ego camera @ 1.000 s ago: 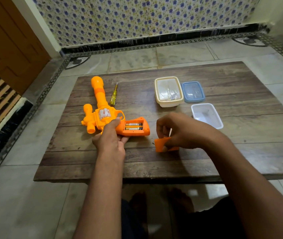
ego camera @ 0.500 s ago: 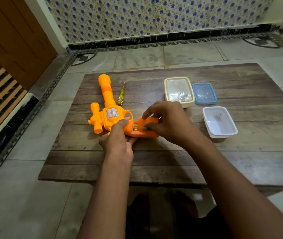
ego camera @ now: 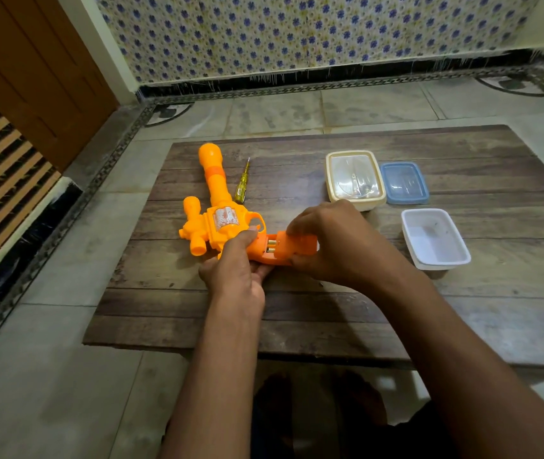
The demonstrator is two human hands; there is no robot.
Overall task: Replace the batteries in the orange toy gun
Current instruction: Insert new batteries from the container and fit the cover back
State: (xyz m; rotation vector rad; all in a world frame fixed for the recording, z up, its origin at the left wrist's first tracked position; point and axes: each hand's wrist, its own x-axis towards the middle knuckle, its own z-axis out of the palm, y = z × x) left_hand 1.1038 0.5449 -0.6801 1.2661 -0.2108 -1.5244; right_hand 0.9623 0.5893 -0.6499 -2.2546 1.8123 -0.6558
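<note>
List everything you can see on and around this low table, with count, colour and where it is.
toy gun: one, orange, left of table centre, barrel pointing away
battery cover: one, orange, partly slid over the grip
batteries: two ends visible, gold-tipped, in the grip's compartment
screwdriver: one, yellow, right of the barrel
lidded box: one, cream, far centre
lid: one, blue, right of the cream box
open tub: one, white, right side
table: one, dark wood
hands: left holds the gun; right grips the cover
</note>
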